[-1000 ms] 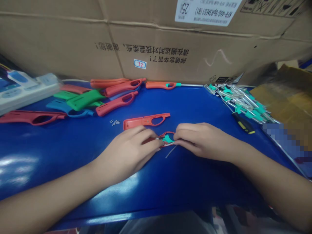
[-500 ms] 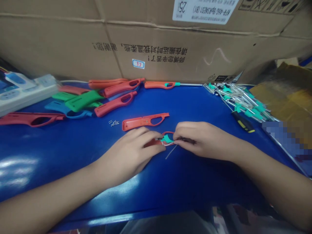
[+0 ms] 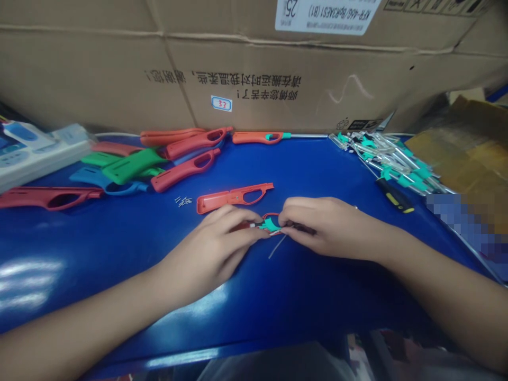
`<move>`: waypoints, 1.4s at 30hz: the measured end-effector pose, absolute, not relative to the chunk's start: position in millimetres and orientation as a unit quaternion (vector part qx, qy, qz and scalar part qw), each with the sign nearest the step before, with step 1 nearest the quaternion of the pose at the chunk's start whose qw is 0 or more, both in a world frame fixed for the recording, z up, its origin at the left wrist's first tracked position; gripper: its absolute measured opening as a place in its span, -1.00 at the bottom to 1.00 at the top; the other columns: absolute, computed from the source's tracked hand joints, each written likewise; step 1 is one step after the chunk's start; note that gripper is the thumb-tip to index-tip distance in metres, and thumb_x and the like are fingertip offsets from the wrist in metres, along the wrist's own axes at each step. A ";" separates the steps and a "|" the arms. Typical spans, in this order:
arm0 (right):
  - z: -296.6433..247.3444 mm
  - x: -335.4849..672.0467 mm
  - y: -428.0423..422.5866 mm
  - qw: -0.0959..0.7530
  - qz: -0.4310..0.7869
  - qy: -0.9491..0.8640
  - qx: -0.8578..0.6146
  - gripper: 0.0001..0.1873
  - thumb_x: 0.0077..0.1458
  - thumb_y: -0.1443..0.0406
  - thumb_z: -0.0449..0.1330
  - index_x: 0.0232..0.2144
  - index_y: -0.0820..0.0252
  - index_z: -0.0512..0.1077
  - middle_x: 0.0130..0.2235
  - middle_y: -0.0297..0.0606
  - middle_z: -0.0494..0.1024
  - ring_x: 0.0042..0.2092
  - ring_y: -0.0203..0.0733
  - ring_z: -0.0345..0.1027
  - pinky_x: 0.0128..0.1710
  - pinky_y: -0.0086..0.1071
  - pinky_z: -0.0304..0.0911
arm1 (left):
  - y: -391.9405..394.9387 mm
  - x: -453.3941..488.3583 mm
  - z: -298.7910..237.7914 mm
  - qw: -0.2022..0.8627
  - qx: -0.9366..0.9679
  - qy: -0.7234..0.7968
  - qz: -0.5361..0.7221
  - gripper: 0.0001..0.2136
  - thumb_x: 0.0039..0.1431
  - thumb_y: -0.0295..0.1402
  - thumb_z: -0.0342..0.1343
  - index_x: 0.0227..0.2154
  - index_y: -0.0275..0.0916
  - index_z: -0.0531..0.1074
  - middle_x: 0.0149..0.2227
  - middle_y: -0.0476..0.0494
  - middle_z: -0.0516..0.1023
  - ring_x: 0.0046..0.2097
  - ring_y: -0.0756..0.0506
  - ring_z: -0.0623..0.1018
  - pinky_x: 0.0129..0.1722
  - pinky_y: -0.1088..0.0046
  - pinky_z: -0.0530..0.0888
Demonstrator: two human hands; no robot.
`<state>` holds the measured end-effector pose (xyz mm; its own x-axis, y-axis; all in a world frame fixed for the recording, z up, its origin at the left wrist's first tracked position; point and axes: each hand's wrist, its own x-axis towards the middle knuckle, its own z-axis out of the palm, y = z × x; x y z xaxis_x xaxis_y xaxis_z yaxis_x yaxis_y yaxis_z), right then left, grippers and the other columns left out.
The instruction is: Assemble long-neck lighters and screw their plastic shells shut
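My left hand [image 3: 210, 248] and my right hand [image 3: 321, 225] meet at the middle of the blue table [image 3: 119, 254]. Both are closed on a red lighter shell half [image 3: 270, 218] that carries a teal trigger piece [image 3: 271, 225]. My left fingers press down on its handle end; my right fingertips pinch the part beside the trigger. Most of the shell is hidden under my hands. A thin wire [image 3: 277, 246] trails out below it. A second red shell half [image 3: 234, 197] lies just behind my hands, untouched.
Red, green and blue lighter shells [image 3: 135, 164] are heaped at the back left. An assembled orange lighter [image 3: 262, 137] lies by the cardboard box [image 3: 254, 63]. Teal-tipped inner assemblies [image 3: 392, 161] and a black-yellow screwdriver [image 3: 395, 194] sit at the right. Tiny screws [image 3: 183, 201] lie left of centre.
Both hands stay on the shell with only small finger shifts. The view has drifted slightly, so everything sits a little further left.
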<state>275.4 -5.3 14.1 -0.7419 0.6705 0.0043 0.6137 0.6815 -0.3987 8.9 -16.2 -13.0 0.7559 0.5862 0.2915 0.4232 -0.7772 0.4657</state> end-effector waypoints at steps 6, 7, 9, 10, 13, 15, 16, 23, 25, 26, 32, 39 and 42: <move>13.3 273.6 -5.6 0.082 0.181 -0.915 -0.351 -0.87 0.38 0.28 0.08 -0.19 0.16 0.41 -0.20 -0.30 0.48 -0.23 -0.26 0.35 -0.28 -0.37 0.14 | -18.4 9.6 -13.6 0.205 0.911 0.279 0.224 -0.68 0.42 -0.52 0.00 0.13 -0.15 0.47 0.10 -0.21 0.46 0.12 -0.12 0.44 0.15 0.24 0.44; 12.5 273.0 -5.7 0.087 0.178 -0.914 -0.353 -0.87 0.37 0.27 0.09 -0.20 0.17 0.41 -0.21 -0.31 0.48 -0.23 -0.27 0.35 -0.28 -0.38 0.14 | -18.5 9.6 -14.1 0.202 0.912 0.281 0.222 -0.68 0.42 -0.52 0.00 0.13 -0.16 0.48 0.10 -0.22 0.46 0.12 -0.13 0.44 0.15 0.23 0.44; 9.9 271.4 -5.9 0.100 0.168 -0.912 -0.361 -0.86 0.36 0.24 0.12 -0.23 0.17 0.40 -0.23 -0.33 0.48 -0.26 -0.28 0.34 -0.32 -0.39 0.12 | -18.5 9.8 -15.2 0.193 0.914 0.279 0.220 -0.69 0.43 -0.51 -0.01 0.12 -0.17 0.48 0.10 -0.22 0.46 0.11 -0.14 0.44 0.14 0.22 0.45; 8.2 270.5 -6.1 0.107 0.160 -0.911 -0.364 -0.85 0.35 0.22 0.14 -0.24 0.17 0.40 -0.25 -0.33 0.47 -0.29 -0.29 0.34 -0.34 -0.39 0.11 | -18.4 10.0 -15.7 0.187 0.916 0.278 0.219 -0.70 0.43 -0.50 -0.01 0.12 -0.18 0.48 0.09 -0.23 0.46 0.11 -0.15 0.44 0.13 0.21 0.45; 3.3 267.5 -6.5 0.128 0.140 -0.910 -0.368 -0.83 0.33 0.21 0.17 -0.29 0.18 0.39 -0.31 -0.35 0.46 -0.34 -0.31 0.31 -0.38 -0.40 0.08 | -17.9 10.2 -16.4 0.171 0.920 0.276 0.218 -0.72 0.43 -0.48 0.01 0.10 -0.20 0.48 0.08 -0.21 0.49 0.09 -0.16 0.45 0.11 0.21 0.47; 1.3 266.1 -6.6 0.142 0.134 -0.908 -0.370 -0.81 0.34 0.22 0.16 -0.32 0.18 0.39 -0.34 -0.37 0.44 -0.37 -0.33 0.29 -0.39 -0.41 0.07 | -17.5 10.0 -16.2 0.165 0.921 0.277 0.220 -0.75 0.43 -0.46 0.02 0.08 -0.21 0.48 0.07 -0.18 0.51 0.07 -0.15 0.46 0.10 0.23 0.47; 0.9 265.7 -6.6 0.147 0.134 -0.906 -0.373 -0.80 0.34 0.22 0.16 -0.33 0.18 0.39 -0.36 -0.38 0.43 -0.38 -0.33 0.29 -0.40 -0.41 0.06 | -17.4 9.7 -16.0 0.163 0.920 0.277 0.223 -0.75 0.43 -0.46 0.03 0.07 -0.21 0.48 0.07 -0.17 0.53 0.06 -0.14 0.47 0.10 0.25 0.47; 1.4 268.8 -4.1 0.153 0.151 -0.906 -0.365 -0.81 0.31 0.22 0.23 -0.34 0.18 0.40 -0.38 -0.40 0.42 -0.40 -0.35 0.29 -0.40 -0.44 0.06 | -17.4 9.2 -16.8 0.155 0.922 0.270 0.229 -0.78 0.43 -0.45 0.04 0.05 -0.22 0.48 0.07 -0.15 0.54 0.08 -0.13 0.49 0.12 0.27 0.46; 1.1 269.5 -3.6 0.154 0.151 -0.907 -0.363 -0.82 0.30 0.23 0.25 -0.34 0.19 0.40 -0.38 -0.40 0.43 -0.39 -0.35 0.29 -0.39 -0.45 0.06 | -17.6 9.8 -17.2 0.157 0.922 0.272 0.227 -0.78 0.43 -0.45 0.04 0.05 -0.22 0.48 0.07 -0.15 0.54 0.09 -0.13 0.49 0.13 0.27 0.46; 1.0 269.5 -3.7 0.153 0.148 -0.907 -0.363 -0.82 0.30 0.24 0.25 -0.33 0.19 0.40 -0.38 -0.40 0.43 -0.39 -0.35 0.29 -0.39 -0.44 0.06 | -17.7 10.2 -17.2 0.157 0.922 0.273 0.227 -0.78 0.43 -0.45 0.04 0.05 -0.22 0.48 0.07 -0.15 0.54 0.09 -0.13 0.49 0.13 0.27 0.46; 1.7 267.3 -6.1 0.143 0.123 -0.915 -0.356 -0.80 0.34 0.22 0.18 -0.33 0.19 0.40 -0.36 -0.37 0.44 -0.39 -0.33 0.30 -0.40 -0.42 0.06 | -18.1 10.4 -16.0 0.152 0.923 0.272 0.225 -0.79 0.43 -0.45 0.04 0.04 -0.23 0.48 0.06 -0.14 0.55 0.06 -0.13 0.49 0.10 0.26 0.46; 2.8 266.9 -6.2 0.135 0.112 -0.916 -0.362 -0.78 0.35 0.21 0.18 -0.34 0.19 0.40 -0.36 -0.37 0.44 -0.40 -0.32 0.29 -0.41 -0.40 0.06 | -18.3 9.6 -16.4 0.140 0.927 0.268 0.223 -0.78 0.44 -0.45 0.03 0.05 -0.22 0.48 0.06 -0.13 0.55 0.05 -0.13 0.50 0.09 0.26 0.46; 3.0 268.0 -5.9 0.128 0.106 -0.917 -0.362 -0.77 0.36 0.19 0.16 -0.33 0.19 0.40 -0.35 -0.36 0.44 -0.39 -0.31 0.30 -0.41 -0.39 0.07 | -17.3 10.0 -16.4 0.139 0.927 0.269 0.221 -0.78 0.44 -0.45 0.03 0.05 -0.22 0.48 0.06 -0.13 0.55 0.05 -0.13 0.50 0.09 0.26 0.46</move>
